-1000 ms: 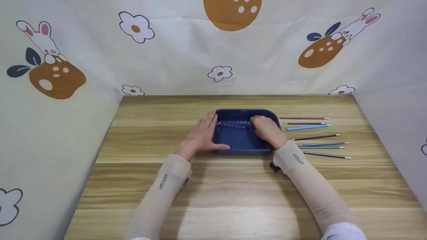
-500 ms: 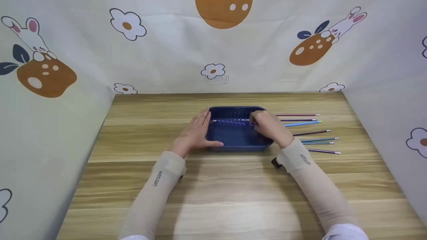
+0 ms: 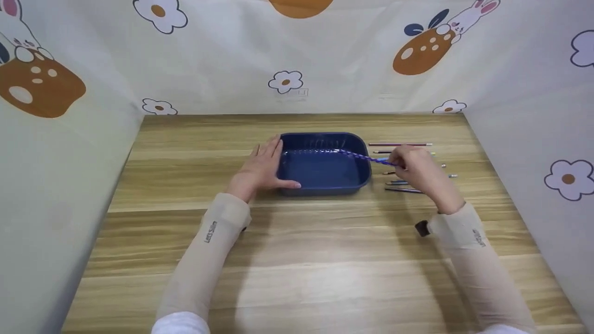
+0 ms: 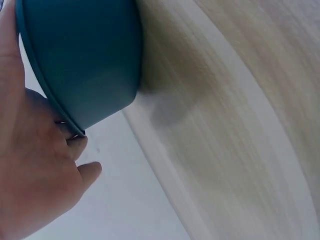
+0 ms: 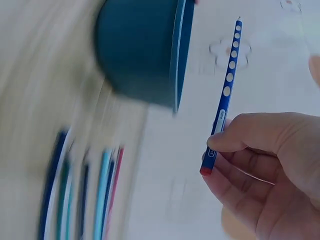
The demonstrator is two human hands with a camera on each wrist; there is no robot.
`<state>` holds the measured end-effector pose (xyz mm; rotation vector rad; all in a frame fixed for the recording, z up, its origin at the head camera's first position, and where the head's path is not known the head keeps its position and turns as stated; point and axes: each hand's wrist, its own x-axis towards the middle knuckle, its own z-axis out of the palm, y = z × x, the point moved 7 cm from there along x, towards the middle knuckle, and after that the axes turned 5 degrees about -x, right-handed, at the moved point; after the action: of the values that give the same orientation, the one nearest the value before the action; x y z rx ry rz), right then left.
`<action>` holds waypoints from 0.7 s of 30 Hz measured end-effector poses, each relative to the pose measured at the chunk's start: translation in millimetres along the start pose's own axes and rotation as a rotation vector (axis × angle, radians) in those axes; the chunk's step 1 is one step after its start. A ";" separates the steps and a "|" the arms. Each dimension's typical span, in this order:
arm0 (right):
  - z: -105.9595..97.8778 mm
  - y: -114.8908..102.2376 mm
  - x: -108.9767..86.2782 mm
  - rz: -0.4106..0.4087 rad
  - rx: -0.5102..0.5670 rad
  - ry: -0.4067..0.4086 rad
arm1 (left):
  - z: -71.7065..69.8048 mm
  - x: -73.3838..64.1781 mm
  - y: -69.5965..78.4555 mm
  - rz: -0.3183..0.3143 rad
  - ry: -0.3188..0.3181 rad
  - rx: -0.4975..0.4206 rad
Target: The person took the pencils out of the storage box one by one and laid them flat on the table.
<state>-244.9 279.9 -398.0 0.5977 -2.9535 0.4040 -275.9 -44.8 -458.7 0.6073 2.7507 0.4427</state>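
A blue pencil with white dots [image 5: 226, 91] and a red end is pinched between thumb and fingers of my right hand [image 3: 420, 171]. That hand is to the right of a dark blue rectangular tub [image 3: 325, 191], above several pencils. In the head view the pencil's far end reaches left over the tub's right rim; the right wrist view shows the pencil raised off the table. My left hand [image 3: 257, 171] rests against the tub's left side, fingers straight along it and thumb over the front rim. The left wrist view shows that hand [image 4: 35, 175] at the tub's rim [image 4: 52, 102].
Several pencils lie roughly side by side on the wooden table [image 3: 325, 260] right of the tub, among them a red one [image 3: 400, 144] at the back and a dark one [image 3: 403, 189] in front. A printed cloth [image 3: 222, 69] stands around the table's back and sides.
My right hand has lifted the pencil out of the tub and carried it right, over the loose pencils. The left hand stays at the tub. The head view has shifted somewhat.
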 end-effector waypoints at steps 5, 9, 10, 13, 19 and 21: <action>-1.7 34.6 -37.4 0.031 -0.003 -0.009 | -1.5 -6.1 0.8 -0.016 0.013 0.027; 0.7 59.3 -62.8 0.058 -0.016 -0.042 | -3.6 -8.5 2.7 -0.015 0.024 0.050; 2.7 64.7 -67.6 0.061 -0.022 -0.060 | -4.1 -9.1 2.9 -0.015 0.027 0.051; 11.2 79.6 -79.5 0.081 -0.048 -0.122 | -4.6 -10.3 1.9 -0.019 0.039 0.067; 34.1 96.3 -92.4 0.108 -0.075 -0.208 | -6.4 -16.5 -1.0 -0.036 0.111 0.125; 39.3 99.7 -94.6 0.125 -0.084 -0.224 | -8.7 -18.7 0.3 -0.031 0.165 0.124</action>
<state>-199.2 392.3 -473.6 0.4795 -3.2140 0.2355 -262.5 -55.0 -446.8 0.5803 2.9581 0.3305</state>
